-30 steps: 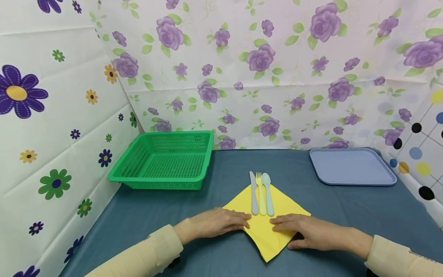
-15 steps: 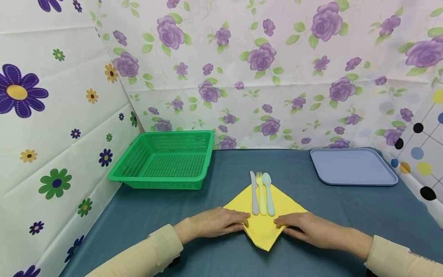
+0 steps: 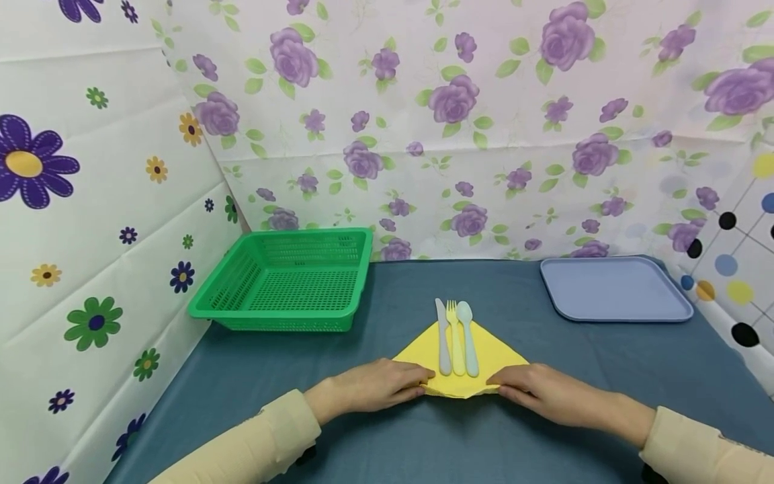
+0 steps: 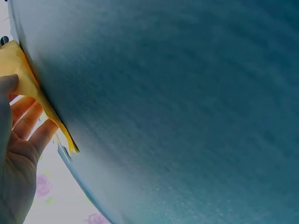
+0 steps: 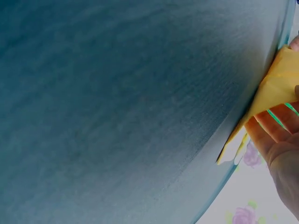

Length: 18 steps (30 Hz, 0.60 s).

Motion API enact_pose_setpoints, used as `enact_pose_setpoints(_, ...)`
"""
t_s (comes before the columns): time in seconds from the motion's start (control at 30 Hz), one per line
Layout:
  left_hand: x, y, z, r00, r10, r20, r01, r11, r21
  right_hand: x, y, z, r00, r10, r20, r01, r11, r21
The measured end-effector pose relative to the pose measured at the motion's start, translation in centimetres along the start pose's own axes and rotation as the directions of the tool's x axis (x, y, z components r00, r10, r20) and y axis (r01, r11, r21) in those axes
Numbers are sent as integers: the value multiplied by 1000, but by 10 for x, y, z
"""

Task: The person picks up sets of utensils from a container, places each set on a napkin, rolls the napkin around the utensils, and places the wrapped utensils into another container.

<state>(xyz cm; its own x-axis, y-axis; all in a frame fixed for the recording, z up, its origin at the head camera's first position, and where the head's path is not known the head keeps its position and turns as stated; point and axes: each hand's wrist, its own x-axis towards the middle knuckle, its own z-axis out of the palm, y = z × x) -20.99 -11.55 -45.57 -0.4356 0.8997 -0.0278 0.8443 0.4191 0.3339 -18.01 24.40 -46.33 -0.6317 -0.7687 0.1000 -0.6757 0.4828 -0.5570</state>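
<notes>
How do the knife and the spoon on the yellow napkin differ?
The knife is grayish, the spoon pale blue-green. The knife ends in a narrow blade, the spoon in a rounded bowl. The knife lies left of the fork, the spoon right of it. Both rest on the yellow napkin.

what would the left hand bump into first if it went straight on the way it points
Probably the grey knife, at its handle end: it lies just past the left hand on the yellow napkin, though exact height is unclear.
</notes>
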Motion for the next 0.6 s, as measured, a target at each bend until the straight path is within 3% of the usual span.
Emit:
enact_pose_setpoints(0.3, 5, -1, -1, 999, -39, -20, 38, 998, -52, 0, -1, -5, 1000, 31, 1, -31, 1000, -3)
enact_pose_setpoints(0.6, 5, -1, -2, 995, -67, -76, 63, 996, -61, 4, -3, -5, 996, 45, -75, -44, 999, 22)
